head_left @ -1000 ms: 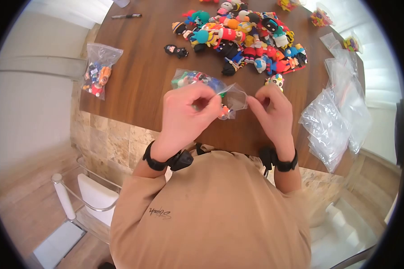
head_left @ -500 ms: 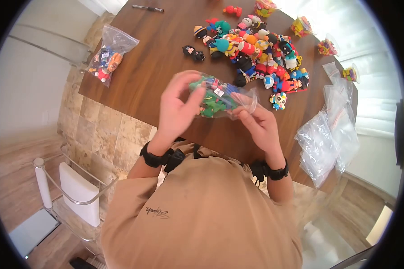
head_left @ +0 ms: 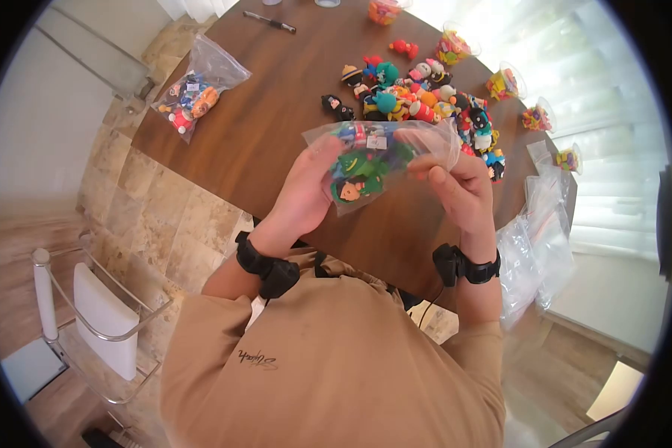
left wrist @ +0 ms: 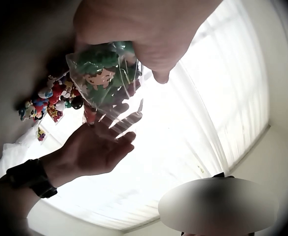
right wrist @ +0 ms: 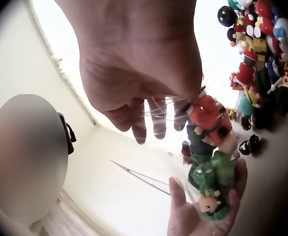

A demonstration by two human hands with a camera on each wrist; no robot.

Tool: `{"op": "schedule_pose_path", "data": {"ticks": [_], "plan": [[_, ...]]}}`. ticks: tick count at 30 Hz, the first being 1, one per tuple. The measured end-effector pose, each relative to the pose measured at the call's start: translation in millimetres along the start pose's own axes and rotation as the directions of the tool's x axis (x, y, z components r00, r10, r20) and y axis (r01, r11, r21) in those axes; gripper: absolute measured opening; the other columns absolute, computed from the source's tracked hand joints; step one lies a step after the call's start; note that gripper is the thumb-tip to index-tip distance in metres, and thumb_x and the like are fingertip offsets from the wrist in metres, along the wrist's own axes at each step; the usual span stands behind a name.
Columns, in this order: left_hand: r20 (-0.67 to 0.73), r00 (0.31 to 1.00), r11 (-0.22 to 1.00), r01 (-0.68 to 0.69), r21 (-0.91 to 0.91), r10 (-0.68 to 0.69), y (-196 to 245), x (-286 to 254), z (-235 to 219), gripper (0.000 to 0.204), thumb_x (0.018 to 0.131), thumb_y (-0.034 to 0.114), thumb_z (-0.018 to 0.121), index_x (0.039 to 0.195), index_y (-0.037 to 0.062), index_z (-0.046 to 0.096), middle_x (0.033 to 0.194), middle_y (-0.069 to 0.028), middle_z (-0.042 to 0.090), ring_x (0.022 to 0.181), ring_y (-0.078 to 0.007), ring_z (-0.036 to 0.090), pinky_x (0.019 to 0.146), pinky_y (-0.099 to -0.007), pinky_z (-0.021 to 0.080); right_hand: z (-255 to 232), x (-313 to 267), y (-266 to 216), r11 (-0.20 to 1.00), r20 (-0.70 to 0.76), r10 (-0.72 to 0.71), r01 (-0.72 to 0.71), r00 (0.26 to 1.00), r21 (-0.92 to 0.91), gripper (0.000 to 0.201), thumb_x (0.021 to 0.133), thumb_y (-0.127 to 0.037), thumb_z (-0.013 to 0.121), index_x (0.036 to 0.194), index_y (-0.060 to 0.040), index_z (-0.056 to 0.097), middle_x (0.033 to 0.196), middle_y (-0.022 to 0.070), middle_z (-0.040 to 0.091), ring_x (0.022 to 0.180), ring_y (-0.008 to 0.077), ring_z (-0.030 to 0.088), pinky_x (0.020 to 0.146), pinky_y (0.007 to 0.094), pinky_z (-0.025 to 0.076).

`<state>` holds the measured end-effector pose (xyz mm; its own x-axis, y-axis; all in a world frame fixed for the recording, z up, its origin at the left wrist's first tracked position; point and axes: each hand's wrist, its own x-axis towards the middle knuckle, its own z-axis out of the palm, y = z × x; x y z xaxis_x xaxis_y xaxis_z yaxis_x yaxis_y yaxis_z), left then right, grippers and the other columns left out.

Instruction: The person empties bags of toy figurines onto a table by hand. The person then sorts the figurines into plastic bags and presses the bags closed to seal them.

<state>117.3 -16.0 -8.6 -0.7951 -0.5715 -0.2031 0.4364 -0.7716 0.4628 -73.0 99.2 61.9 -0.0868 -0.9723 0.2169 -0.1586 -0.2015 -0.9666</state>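
A clear zip bag (head_left: 373, 163) of small rubber figures is held up above the near part of the table. My left hand (head_left: 306, 183) grips its left side, with thumb and fingers around the filled part in the right wrist view. Green figures (head_left: 356, 164) show through the plastic, along with a white label (head_left: 376, 142). An orange-red figure (right wrist: 209, 118) is near the bag's other end in the right wrist view. My right hand (head_left: 467, 187) is at the bag's right end, fingers extended against the plastic and thumb apart from them.
Beyond the bag lies a pile of colourful figures (head_left: 425, 97), with a black figure (head_left: 337, 107) to its left. Another filled bag (head_left: 194, 93) and a pen (head_left: 269, 22) are on the left. Empty bags (head_left: 534, 231) lie at the right edge, near several cups of colourful pieces (head_left: 504, 84).
The right hand pinched the bag's mouth earlier; now its fingers are extended against the plastic. The bag has been raised and turned, bringing the green figures into view. The head view has shifted.
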Motion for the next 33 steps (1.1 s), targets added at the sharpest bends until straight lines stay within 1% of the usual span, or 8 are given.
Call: {"op": "schedule_pose_path", "data": {"ticks": [2, 9, 11, 18, 25, 28, 30, 33], "plan": [[-0.027, 0.994, 0.969, -0.095, 0.230, 0.104, 8.5, 21.6, 6.0, 0.039, 0.104, 0.030, 0.052, 0.129, 0.0002, 0.055, 0.113, -0.0061, 0.066, 0.098, -0.0139, 0.066, 0.086, -0.0312, 0.054, -7.5, 5.8, -3.1, 0.986, -0.083, 0.161, -0.157, 0.984, 0.053, 0.020, 0.096, -0.013, 0.062, 0.102, 0.0023, 0.073, 0.128, 0.0133, 0.065, 0.107, 0.0163, 0.062, 0.087, 0.0277, 0.049], [0.229, 0.930, 0.591, -0.360, 0.722, 0.286, 68.6, 124.7, 53.2, 0.035, 0.101, 0.033, 0.056, 0.102, -0.0004, 0.068, 0.086, -0.0030, 0.067, 0.080, -0.0112, 0.062, 0.075, -0.0276, 0.050, -34.2, 39.6, 38.8, 0.912, -0.443, 0.103, 0.093, 0.890, 0.399, 0.020, 0.099, -0.011, 0.059, 0.107, 0.0039, 0.069, 0.112, 0.0100, 0.070, 0.099, 0.0140, 0.065, 0.087, 0.0301, 0.052], [0.486, 0.856, 0.085, -0.505, 0.859, 0.176, 87.3, 155.1, 62.6, 0.044, 0.101, 0.040, 0.055, 0.104, -0.0021, 0.068, 0.088, -0.0035, 0.067, 0.077, -0.0119, 0.061, 0.072, -0.0287, 0.049, -40.1, 39.0, 54.2, 0.827, -0.478, 0.195, 0.118, 0.856, 0.549, 0.019, 0.100, -0.012, 0.058, 0.111, 0.0009, 0.066, 0.109, 0.0099, 0.070, 0.099, 0.0166, 0.066, 0.089, 0.0336, 0.053], [0.641, 0.766, -0.580, -0.545, 0.606, -0.050, 94.9, 190.2, 124.5, 0.062, 0.097, 0.053, 0.043, 0.085, -0.0018, 0.070, 0.080, -0.0218, 0.068, 0.079, -0.0412, 0.065, 0.075, -0.0480, 0.052, -40.8, 25.2, 82.2, 0.746, -0.408, 0.275, 0.074, 0.871, 0.661, 0.024, 0.103, -0.018, 0.053, 0.112, 0.0010, 0.064, 0.104, 0.0130, 0.071, 0.101, 0.0226, 0.068, 0.093, 0.0363, 0.053], [0.629, 0.738, -0.749, -0.555, 0.362, -0.243, 85.4, 210.2, 162.8, 0.061, 0.098, 0.052, 0.042, 0.086, 0.0000, 0.073, 0.085, -0.0208, 0.070, 0.082, -0.0411, 0.066, 0.078, -0.0483, 0.053, -34.4, 22.7, 89.5, 0.732, -0.375, 0.396, -0.042, 0.838, 0.679, 0.023, 0.103, -0.019, 0.054, 0.109, 0.0012, 0.064, 0.104, 0.0150, 0.071, 0.098, 0.0235, 0.069, 0.085, 0.0342, 0.057], [0.650, 0.717, -0.802, -0.531, 0.275, -0.252, 86.1, 215.5, 172.9, 0.050, 0.099, 0.042, 0.053, 0.084, -0.0018, 0.070, 0.078, -0.0151, 0.070, 0.073, -0.0285, 0.068, 0.072, -0.0382, 0.054, -29.9, 22.8, 86.4, 0.721, -0.390, 0.394, -0.016, 0.832, 0.693, 0.023, 0.102, -0.017, 0.055, 0.114, 0.0018, 0.060, 0.105, 0.0166, 0.070, 0.098, 0.0254, 0.070, 0.084, 0.0345, 0.058], [0.787, 0.501, -0.793, -0.609, 0.025, -0.360, 93.1, 220.4, 176.9, 0.042, 0.098, 0.036, 0.054, 0.085, -0.0007, 0.071, 0.074, -0.0163, 0.068, 0.071, -0.0311, 0.066, 0.068, -0.0428, 0.051, -29.3, 23.6, 85.6, 0.705, -0.407, 0.395, 0.012, 0.823, 0.709, 0.024, 0.101, -0.016, 0.055, 0.118, 0.0021, 0.057, 0.107, 0.0176, 0.069, 0.097, 0.0264, 0.070, 0.083, 0.0349, 0.059], [0.756, 0.553, -0.798, -0.599, 0.067, -0.352, 92.1, 212.9, 195.4, 0.044, 0.096, 0.039, 0.054, 0.084, 0.0006, 0.072, 0.084, -0.0194, 0.069, 0.084, -0.0378, 0.066, 0.077, -0.0480, 0.051, -29.6, 24.8, 87.5, 0.667, -0.371, 0.384, 0.024, 0.846, 0.745, 0.030, 0.100, -0.013, 0.056, 0.126, 0.0022, 0.050, 0.110, 0.0191, 0.067, 0.096, 0.0274, 0.070, 0.082, 0.0361, 0.059]]}}
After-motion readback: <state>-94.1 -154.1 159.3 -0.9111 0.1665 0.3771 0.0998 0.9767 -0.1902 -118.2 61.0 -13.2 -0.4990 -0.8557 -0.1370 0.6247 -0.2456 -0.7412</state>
